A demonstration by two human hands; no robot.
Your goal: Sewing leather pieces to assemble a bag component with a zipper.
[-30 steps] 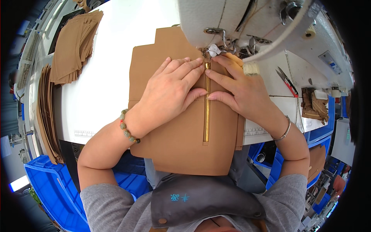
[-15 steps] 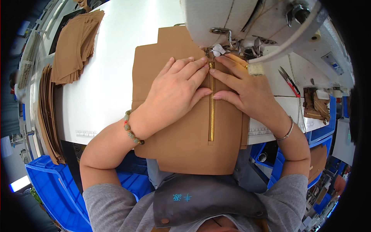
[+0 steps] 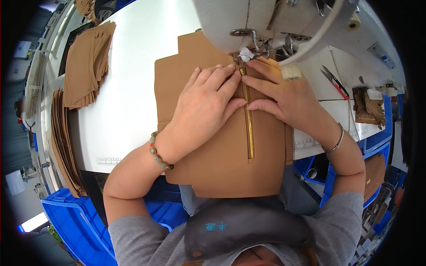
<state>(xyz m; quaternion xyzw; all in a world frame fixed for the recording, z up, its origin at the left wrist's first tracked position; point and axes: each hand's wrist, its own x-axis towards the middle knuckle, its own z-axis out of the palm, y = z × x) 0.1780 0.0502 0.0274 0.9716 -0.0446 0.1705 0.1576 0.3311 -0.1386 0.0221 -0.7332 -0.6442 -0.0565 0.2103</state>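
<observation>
Landmark: the gold zipper [image 3: 247, 116], running down the tan panel [image 3: 222, 146] toward the person.
Panel: flat on the white table [image 3: 128, 88], its near edge hanging over the table's front, its far end under the sewing machine head [image 3: 266, 22] so the zipper's top meets the presser foot [image 3: 243, 56].
Left hand [image 3: 202, 104]: just left of the zipper, palm down, fingers spread flat, nothing clasped; it seems to pin the panel.
Right hand [image 3: 284, 97]: just right of the zipper, fingers straight and pressing, likely steering the seam.
Cut pieces [image 3: 88, 62]: stacked well left of the zipper.
Scissors [image 3: 335, 82]: well right of it.
</observation>
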